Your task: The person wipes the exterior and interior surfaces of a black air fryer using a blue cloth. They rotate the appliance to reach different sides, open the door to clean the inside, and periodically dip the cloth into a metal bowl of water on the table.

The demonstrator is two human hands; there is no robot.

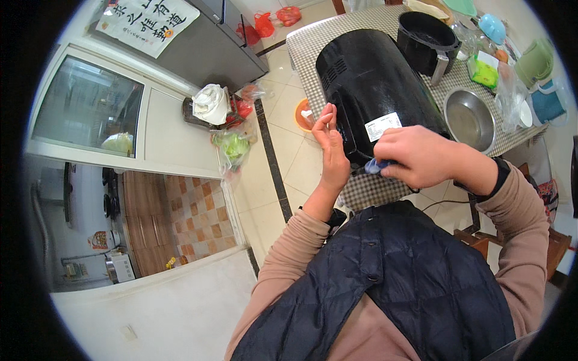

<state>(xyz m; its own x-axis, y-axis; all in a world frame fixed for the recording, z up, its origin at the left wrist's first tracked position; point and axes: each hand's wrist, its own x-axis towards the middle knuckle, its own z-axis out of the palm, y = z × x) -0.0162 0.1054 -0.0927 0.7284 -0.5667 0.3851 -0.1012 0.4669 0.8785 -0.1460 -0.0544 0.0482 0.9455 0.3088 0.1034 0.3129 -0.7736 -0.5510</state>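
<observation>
A black air fryer body (375, 76) lies on its side on a table with a checked tablecloth (307, 43). A white label (383, 126) with printing is stuck near its close end. My right hand (411, 155) grips a bunched blue cloth (375, 166) against the housing, just below that label; my fingers hide part of the cloth. Along the housing's left edge rests my left hand (332, 151), palm turned towards it, fingers stretched upward and holding nothing.
Right of the housing stand the black fryer basket (426, 43) with its handle and a steel bowl (469, 119). Further right are a green tissue pack (483, 72), a green jug (535, 63) and a blue mug (546, 104). An orange basin (303, 115) sits on the floor, left.
</observation>
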